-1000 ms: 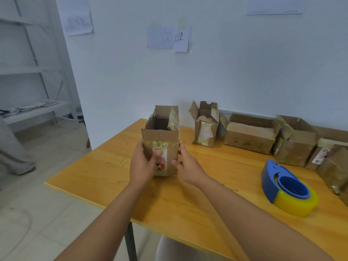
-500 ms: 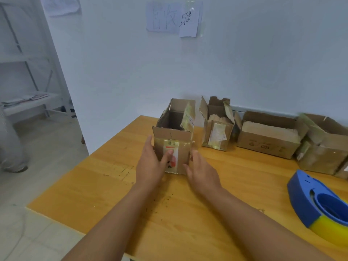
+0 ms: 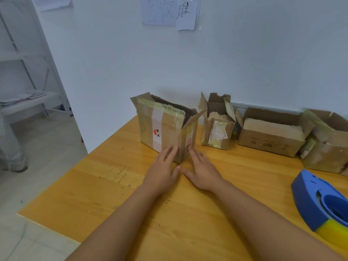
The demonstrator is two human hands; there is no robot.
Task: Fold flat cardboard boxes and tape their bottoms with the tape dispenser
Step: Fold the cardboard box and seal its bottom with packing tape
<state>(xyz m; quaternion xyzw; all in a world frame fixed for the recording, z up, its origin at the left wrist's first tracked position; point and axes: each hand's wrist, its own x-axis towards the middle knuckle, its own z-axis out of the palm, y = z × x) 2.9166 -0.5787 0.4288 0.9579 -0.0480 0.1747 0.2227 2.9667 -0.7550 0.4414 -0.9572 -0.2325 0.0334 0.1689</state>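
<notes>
A folded-up cardboard box (image 3: 165, 127) stands upright on the wooden table (image 3: 113, 194) near the back wall, turned so one corner points at me, its top flaps open. My left hand (image 3: 162, 171) lies flat with straight fingertips touching the box's left face at its base. My right hand (image 3: 202, 171) is also flat, its fingertips at the base of the box's right face. A blue tape dispenser (image 3: 320, 202) with a yellow tape roll sits at the right edge.
A row of other upright cardboard boxes runs along the wall: a small one (image 3: 218, 125), a wide one (image 3: 271, 132) and another (image 3: 327, 146) at the far right. The table's left edge drops to a tiled floor (image 3: 37, 166). A white shelf (image 3: 28, 98) stands at far left.
The box has been pushed farther back toward the wall and rotated so a corner faces me. Both hands went from holding its sides to lying flat at its base.
</notes>
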